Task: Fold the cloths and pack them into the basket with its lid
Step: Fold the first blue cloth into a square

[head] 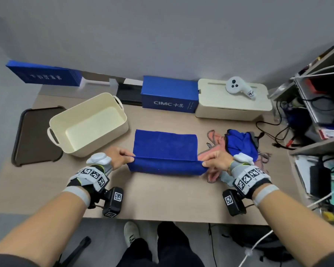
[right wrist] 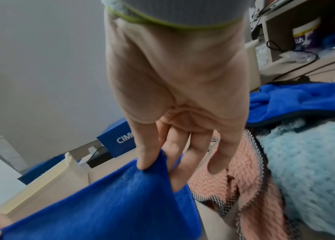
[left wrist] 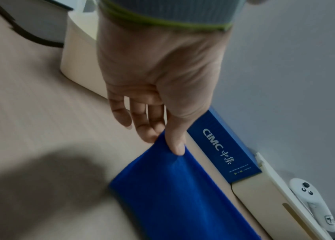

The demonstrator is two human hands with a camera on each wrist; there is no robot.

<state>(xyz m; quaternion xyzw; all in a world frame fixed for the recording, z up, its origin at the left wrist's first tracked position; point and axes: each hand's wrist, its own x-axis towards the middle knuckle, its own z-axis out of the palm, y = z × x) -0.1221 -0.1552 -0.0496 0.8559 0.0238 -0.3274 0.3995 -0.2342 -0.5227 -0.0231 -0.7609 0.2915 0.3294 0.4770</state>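
Both hands, left hand and right hand, pinch the blue cloth's near corners at frame centre, lifting that edge taut, apparently to fold it.

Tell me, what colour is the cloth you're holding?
Deep blue cloth, clearest in the head view.

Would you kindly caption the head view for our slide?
Both hands pinch a blue cloth mid-fold beside the cream basket.

matt blue plush cloth, smooth cream plastic basket, pale wood-grain table.
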